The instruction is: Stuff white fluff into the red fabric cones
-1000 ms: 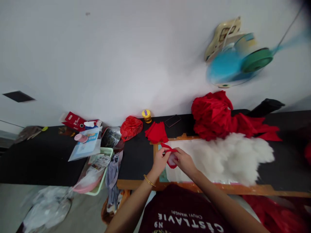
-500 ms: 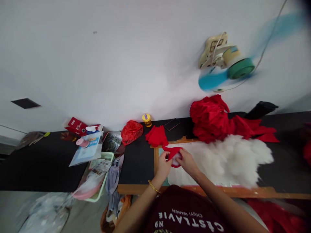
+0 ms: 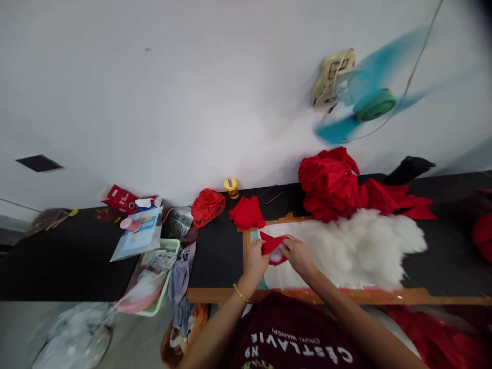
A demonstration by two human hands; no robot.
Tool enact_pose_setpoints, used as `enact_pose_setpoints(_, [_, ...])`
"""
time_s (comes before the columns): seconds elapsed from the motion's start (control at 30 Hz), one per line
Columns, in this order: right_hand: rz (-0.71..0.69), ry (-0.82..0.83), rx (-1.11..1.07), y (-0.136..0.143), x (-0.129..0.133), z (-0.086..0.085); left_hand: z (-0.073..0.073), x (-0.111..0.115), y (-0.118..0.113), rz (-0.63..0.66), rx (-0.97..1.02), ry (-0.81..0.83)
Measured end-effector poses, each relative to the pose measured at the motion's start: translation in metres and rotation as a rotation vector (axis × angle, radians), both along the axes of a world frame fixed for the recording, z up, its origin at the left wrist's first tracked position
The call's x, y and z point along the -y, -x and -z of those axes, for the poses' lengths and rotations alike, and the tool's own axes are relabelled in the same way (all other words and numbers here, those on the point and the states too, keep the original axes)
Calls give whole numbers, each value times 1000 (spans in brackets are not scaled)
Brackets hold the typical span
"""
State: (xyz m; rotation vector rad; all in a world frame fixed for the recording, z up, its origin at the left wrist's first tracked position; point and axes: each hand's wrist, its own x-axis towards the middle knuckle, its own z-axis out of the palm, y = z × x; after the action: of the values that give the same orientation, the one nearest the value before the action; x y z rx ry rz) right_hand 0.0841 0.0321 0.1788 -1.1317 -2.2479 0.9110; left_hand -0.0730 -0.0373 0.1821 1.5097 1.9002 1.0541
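Between my hands is a small red fabric piece (image 3: 272, 244), with some white stuffing (image 3: 277, 254) showing inside its opening. My left hand (image 3: 257, 259) pinches its left side, fingers closed on the cloth. The right edge is gripped by my right hand (image 3: 296, 254), whose fingertips are partly hidden at the opening. Both hands are over a white sheet (image 3: 282, 277) on the bench. To the right of my right hand spreads a big heap of fluffy white stuffing (image 3: 369, 248). A small stack of red fabric pieces (image 3: 247, 212) lies just beyond my left hand.
Behind the stuffing rises a large pile of red fabric (image 3: 328, 184). A phone (image 3: 271, 194), a yellow-lidded jar (image 3: 231, 187) and a red plastic bag (image 3: 208, 207) are along the wall. A fan (image 3: 372, 105) spins above. A green-rimmed basket (image 3: 168, 279) stands left.
The view has shifted slightly. My hands stay at the red fabric piece, whose upper flap now lies a little differently between the fingers.
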Motion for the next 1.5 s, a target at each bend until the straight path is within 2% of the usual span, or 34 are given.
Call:
enact_pose_setpoints(0.17, [6, -19, 87, -1, 3, -1, -3, 2, 2, -157, 78, -14])
enact_pose_setpoints(0.27, [-57, 30, 122, 4, 5, -4, -5, 3, -3, -113, 134, -25])
enact_pose_setpoints(0.4, [-79, 33, 148, 8, 5, -8, -10, 3, -7, -24, 97, 52])
enact_pose_setpoints(0.6, [-32, 41, 278, 7, 7, -13, -7, 11, 1, -120, 1, 164])
enact_pose_setpoints(0.73, [6, 35, 361, 9, 12, -16, -2, 14, -4, -153, -49, 207])
enact_pose_setpoints(1.0, [16, -93, 537, 6, 19, -14, -6, 15, -7, -179, -90, 294])
enact_pose_setpoints(1.13, [8, 7, 398, 4, 16, -8, -6, 15, -6, -222, 114, 268])
enact_pose_setpoints(1.33, [-3, 217, 119, 13, 12, 3, -1, 16, -20, -254, 425, 174])
enact_pose_setpoints(1.5, [-145, 494, -126, 8, 10, 0, 3, 19, -13, -285, 451, 126])
